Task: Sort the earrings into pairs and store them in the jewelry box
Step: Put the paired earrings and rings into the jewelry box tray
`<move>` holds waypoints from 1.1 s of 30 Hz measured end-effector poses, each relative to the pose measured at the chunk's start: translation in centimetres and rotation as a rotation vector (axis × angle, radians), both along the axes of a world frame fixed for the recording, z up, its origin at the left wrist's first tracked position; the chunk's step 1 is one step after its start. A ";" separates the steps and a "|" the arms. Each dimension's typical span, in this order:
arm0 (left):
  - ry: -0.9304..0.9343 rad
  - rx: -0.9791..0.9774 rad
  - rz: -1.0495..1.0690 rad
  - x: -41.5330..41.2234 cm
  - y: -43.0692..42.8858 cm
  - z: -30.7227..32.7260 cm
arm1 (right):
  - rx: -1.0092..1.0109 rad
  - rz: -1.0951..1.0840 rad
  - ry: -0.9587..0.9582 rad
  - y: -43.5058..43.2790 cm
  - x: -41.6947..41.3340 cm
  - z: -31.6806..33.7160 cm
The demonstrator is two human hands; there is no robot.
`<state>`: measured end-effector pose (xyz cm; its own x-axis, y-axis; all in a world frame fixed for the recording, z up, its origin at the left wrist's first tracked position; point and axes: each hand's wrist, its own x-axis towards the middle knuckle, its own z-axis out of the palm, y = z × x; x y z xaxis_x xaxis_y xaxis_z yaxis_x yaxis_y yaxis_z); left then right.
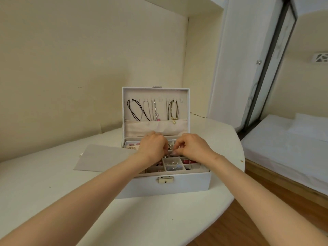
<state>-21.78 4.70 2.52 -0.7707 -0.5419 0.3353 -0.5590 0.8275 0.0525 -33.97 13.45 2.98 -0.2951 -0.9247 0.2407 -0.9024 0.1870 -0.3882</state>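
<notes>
Several earrings (188, 161) lie sorted in the small square compartments of an open white jewelry box (186, 183) at the centre of the frame: red ones to the right, pearl-like ones in the middle, pink ones at the tray's upper left. Just above the tray, the left hand (153, 146) and right hand (193, 145) meet, fingers curled and fingertips touching. Each grip looks pinched, but whether either holds an earring is too small to tell. Necklaces (152, 110) hang inside the raised lid behind the hands. A grey mat (99, 157) lies left of the box on the white tabletop (53, 192); a bed (284, 139) sits at the right edge. One likely risk: a tiny piece could slip from the fingertips and drop into the wrong compartment, mixing the pairs.
</notes>
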 end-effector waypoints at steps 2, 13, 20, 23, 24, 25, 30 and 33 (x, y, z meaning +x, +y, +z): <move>0.016 0.149 0.022 -0.1 -0.2 0.3 | -0.012 -0.014 -0.004 -0.1 0.0 -0.3; -0.159 0.094 0.084 -0.7 0.1 1.5 | -0.037 -0.024 0.003 -0.4 -0.2 -1.0; -0.164 0.218 -0.033 0.1 -0.9 1.4 | -0.107 -0.024 -0.080 -0.1 -0.1 -1.0; -0.173 0.165 -0.047 0.2 -1.1 1.3 | -0.133 -0.020 -0.101 -0.1 -0.1 -1.0; -0.187 0.131 -0.048 0.2 -1.0 1.3 | -0.126 -0.009 -0.099 0.0 -0.1 -1.0; -0.200 0.073 -0.053 0.1 -0.8 1.5 | -0.109 0.005 -0.091 0.1 0.0 -0.9; -0.169 -0.105 -0.064 0.0 -0.2 1.7 | -0.042 0.032 -0.039 0.2 0.2 -0.9; -0.158 -0.108 -0.028 0.0 0.0 1.6 | -0.058 0.037 -0.042 0.2 0.2 -1.0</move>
<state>-21.83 4.74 4.14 -0.8327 -0.4867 0.2641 -0.5297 0.8390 -0.1240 -33.73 13.65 2.00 -0.2720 -0.9199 0.2824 -0.8909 0.1298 -0.4352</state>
